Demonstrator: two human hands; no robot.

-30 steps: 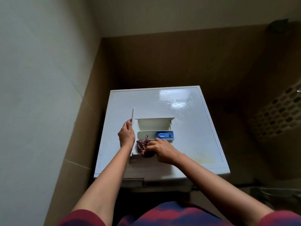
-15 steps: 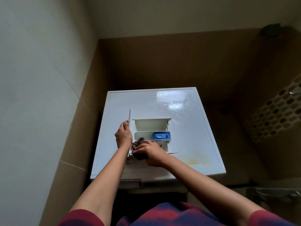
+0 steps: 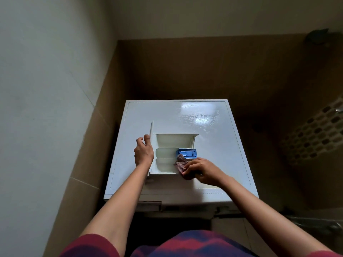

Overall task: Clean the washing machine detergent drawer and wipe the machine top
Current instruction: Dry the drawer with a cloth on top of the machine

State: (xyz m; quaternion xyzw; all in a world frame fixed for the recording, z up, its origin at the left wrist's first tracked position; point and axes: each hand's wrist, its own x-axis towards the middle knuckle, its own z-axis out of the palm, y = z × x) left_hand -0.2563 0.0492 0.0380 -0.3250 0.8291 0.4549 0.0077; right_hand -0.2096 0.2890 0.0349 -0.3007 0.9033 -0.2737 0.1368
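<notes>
**Cloth working at the drawer's near right corner**

The detergent drawer [image 3: 167, 141] is lying on the machine top [image 3: 167, 115], its compartments running left to right. The left hand [image 3: 143, 153] is gripping its left panel. The right hand [image 3: 202, 169] is clutching the cloth [image 3: 181, 163] just near of the blue insert [image 3: 186, 152].

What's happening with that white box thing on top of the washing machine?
A person is cleaning the detergent drawer, which has been taken out and lies on top of the washing machine. The left hand steadies the drawer by its upright front panel. The right hand grips a small cloth and rubs the right end of the nearest compartment, just beside the blue insert.
</notes>
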